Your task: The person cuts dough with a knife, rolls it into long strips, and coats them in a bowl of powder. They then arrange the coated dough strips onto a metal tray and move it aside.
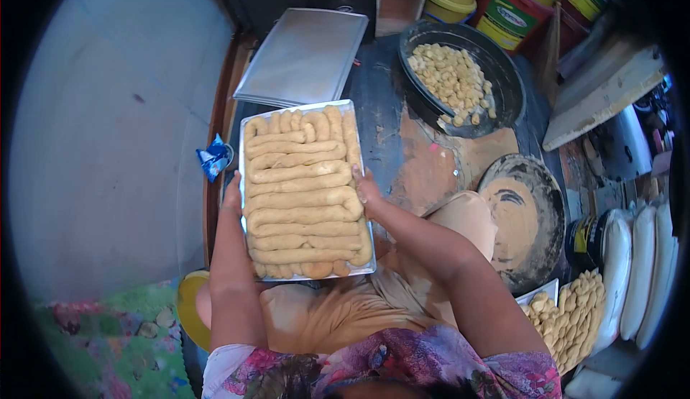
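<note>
A metal tray [371, 257] covered with long ropes of dough [302, 198], folded back and forth, is held above my lap. My left hand [232, 194] grips its left edge. On the right edge, my right hand [366, 187] has its fingers at the rim beside the dough. The tray's top edge lies close to a stack of flat metal trays [302, 54]. To the upper right stands a black basin [512, 86] with many small dough pieces [453, 79] in it.
A round black pan [550, 234] with a powdery bottom is right of my knee. More shaped dough pieces [568, 320] lie at the lower right. Buckets [507, 14] stand at the back right, and a blue packet [215, 157] lies left by the wall.
</note>
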`<state>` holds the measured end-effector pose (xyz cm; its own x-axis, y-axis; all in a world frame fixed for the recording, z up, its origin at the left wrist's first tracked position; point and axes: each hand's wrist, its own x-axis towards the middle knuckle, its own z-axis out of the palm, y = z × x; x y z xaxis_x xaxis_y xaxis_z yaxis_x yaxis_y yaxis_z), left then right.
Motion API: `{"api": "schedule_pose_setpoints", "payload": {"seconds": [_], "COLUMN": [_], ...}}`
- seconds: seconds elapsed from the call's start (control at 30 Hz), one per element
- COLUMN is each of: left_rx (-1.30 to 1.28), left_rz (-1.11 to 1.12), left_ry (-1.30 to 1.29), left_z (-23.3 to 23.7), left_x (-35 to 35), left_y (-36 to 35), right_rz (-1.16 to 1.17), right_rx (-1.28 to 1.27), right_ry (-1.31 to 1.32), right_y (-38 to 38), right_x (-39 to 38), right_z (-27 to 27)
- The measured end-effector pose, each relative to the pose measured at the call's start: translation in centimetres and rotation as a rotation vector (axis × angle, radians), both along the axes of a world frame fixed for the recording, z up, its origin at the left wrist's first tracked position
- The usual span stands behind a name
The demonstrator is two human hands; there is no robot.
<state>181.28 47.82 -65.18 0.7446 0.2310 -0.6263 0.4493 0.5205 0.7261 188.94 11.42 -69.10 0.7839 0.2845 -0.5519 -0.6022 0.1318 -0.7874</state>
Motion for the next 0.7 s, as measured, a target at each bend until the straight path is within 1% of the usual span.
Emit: {"api": "schedule_pose_setpoints", "payload": {"seconds": [0.03, 0.07, 0.1, 0.13, 0.17, 0.2, 0.23, 0.27, 0.37, 0.4, 0.43, 0.47, 0.5, 0.53, 0.57, 0.6, 0.67, 0.7], "left_rx": [0.012, -0.009, 0.079, 0.081, 0.083, 0.016, 0.01, -0.018, -0.06, -0.064, 0.046, 0.16, 0.275, 0.432, 0.655, 0.639, 0.691, 0.763], "left_rz": [0.001, 0.0, 0.015, 0.002, -0.008, -0.024, -0.016, -0.043, -0.071, -0.071, -0.025, 0.023, 0.072, 0.072, -0.015, 0.044, 0.04, -0.021], "left_ry": [0.025, 0.036, 0.025, 0.02, 0.015, 0.019, 0.067, 0.089, 0.102, 0.096, 0.101, 0.106, 0.112, 0.088, 0.227, 0.19, 0.119, 0.08], "left_z": [-0.6, 2.3, 1.1, -0.6, -0.7, -0.7, 1.5, 2.8, 3.6, 4.1, 3.8, 2.5, 0.6, -2.1, 0.6, 2.5, 8.8, 10.6], "left_x": [0.3, 0.3, 0.5, 0.9, 1.5, 1.4, 1.5, 1.5, 1.4, 1.4, 1.0, 1.0, 0.7, 0.5, 0.1, -0.4, -1.5, -2.5], "left_y": [0.6, -1.4, 0.3, 2.7, 3.1, 3.7, 2.3, 1.8, 0.9, 0.7, 1.9, 3.0, 4.5, 7.6, 6.8, 5.1, 0.2, -0.9], "right_rz": [-0.005, -0.005, 0.0, -0.023, -0.018, -0.01, -0.001, -0.044, -0.068, -0.039, -0.008, 0.023, 0.065, 0.108, 0.156, 0.205, 0.258, 0.282], "right_rx": [-0.047, -0.095, -0.143, -0.068, -0.132, -0.195, -0.257, -0.237, -0.207, -0.249, -0.296, -0.337, -0.323, -0.31, -0.206, -0.11, -0.107, -0.152], "right_ry": [-0.013, -0.028, -0.048, -0.068, -0.069, -0.073, -0.072, -0.175, -0.141, -0.141, -0.143, -0.145, -0.092, -0.044, 0.024, 0.097, -0.039, -0.136], "right_y": [0.2, 0.6, 1.3, 2.2, 2.5, 2.9, 3.2, 4.2, 4.7, 4.5, 4.9, 4.6, 4.4, 4.2, 3.5, 2.9, 2.8, 2.4], "right_x": [-0.4, -0.6, -0.8, -0.7, -1.1, -1.6, -2.1, -2.2, -2.9, -2.8, -3.0, -2.9, -2.6, -2.0, -1.5, -1.0, -0.8, -1.0], "right_z": [0.1, 0.0, 0.0, -3.0, -2.4, -1.6, -1.1, -3.4, -2.7, -2.2, -1.4, -0.9, -0.9, -1.3, -0.8, -0.3, -0.7, -0.6]}}
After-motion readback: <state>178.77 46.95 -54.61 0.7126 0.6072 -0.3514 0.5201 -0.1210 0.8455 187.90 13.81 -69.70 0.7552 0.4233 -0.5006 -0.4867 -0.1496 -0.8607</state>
